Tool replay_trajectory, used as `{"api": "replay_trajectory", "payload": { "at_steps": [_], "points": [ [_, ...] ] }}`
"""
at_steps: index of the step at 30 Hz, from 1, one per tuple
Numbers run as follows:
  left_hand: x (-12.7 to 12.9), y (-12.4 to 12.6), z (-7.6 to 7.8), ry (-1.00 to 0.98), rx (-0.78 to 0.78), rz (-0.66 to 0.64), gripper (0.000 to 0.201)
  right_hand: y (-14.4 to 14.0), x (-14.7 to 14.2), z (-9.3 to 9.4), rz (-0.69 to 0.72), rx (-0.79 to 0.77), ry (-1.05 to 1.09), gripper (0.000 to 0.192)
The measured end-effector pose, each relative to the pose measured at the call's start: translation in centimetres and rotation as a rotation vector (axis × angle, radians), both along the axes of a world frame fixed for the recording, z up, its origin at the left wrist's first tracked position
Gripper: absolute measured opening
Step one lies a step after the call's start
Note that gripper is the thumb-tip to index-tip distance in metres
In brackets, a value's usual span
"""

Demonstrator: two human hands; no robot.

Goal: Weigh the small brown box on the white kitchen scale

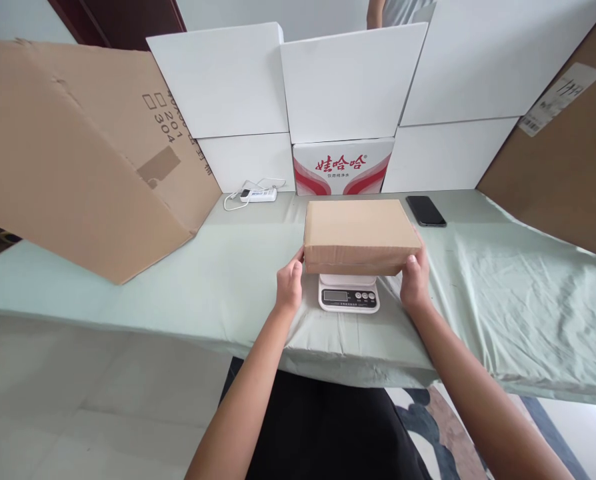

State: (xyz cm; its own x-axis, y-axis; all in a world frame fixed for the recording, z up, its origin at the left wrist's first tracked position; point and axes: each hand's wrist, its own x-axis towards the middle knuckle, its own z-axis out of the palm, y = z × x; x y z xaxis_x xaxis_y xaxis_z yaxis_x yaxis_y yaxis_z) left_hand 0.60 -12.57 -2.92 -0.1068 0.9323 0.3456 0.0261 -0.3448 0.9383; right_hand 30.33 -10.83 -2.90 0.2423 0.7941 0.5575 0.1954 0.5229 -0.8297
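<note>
Holding a flat cardboard box (359, 235) by its near corners, the left hand (290, 285) and right hand (415, 281) curl their fingers against its two ends. It sits over a small kitchen scale (349, 293) on the cloth-covered surface (503, 300); whether its full weight rests there I cannot tell. The scale's display is too small to read. A phone (425, 211) lies just behind.

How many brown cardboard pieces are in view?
3: a small box on the scale between both hands, a large box at left, a panel at right. More may be hidden.
</note>
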Motion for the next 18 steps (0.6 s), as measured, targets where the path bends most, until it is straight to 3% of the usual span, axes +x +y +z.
{"api": "replay_trajectory", "payload": {
  "at_steps": [4,9,14,18],
  "points": [
    [0.0,0.1,-0.1,-0.029,0.031,0.035,0.081,-0.8,-0.3,1.2,-0.083,0.017,-0.018,0.080],
    [0.1,-0.6,0.6,0.018,0.055,-0.040,0.078,-1.7,-0.6,2.1,-0.099,0.002,-0.084,0.080],
    [-0.3,0.4,3.7,0.059,0.073,-0.050,0.086,0.2,0.0,3.5,-0.050,0.057,-0.108,0.077],
    [-0.1,4.8,6.4,0.080,0.066,-0.048,0.086,4.9,0.0,5.7,-0.048,0.124,-0.136,0.080]
  ]
}}
